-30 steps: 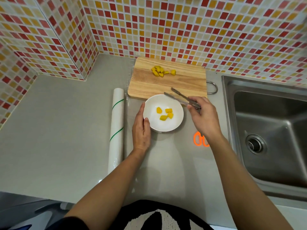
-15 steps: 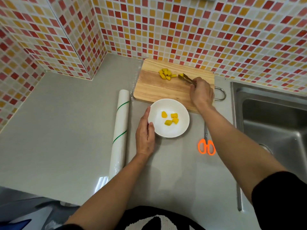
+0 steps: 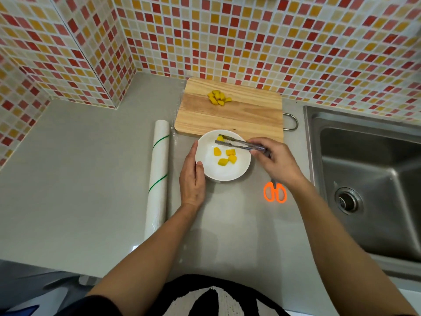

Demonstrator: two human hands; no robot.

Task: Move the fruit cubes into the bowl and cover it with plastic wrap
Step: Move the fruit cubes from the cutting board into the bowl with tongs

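Now your right hand (image 3: 276,159), back from the wooden cutting board (image 3: 230,115), is gripping metal tongs (image 3: 239,143) carrying a yellow fruit cube (image 3: 220,138) over the white bowl (image 3: 224,173); left hand (image 3: 192,179), fingers straight, is steadying the rim. More cubes (image 3: 218,98) are waiting on the board.

Grey counter (image 3: 79,179), board (image 3: 239,117), bowl (image 3: 225,174), wrap roll (image 3: 158,172), scissors (image 3: 275,192)
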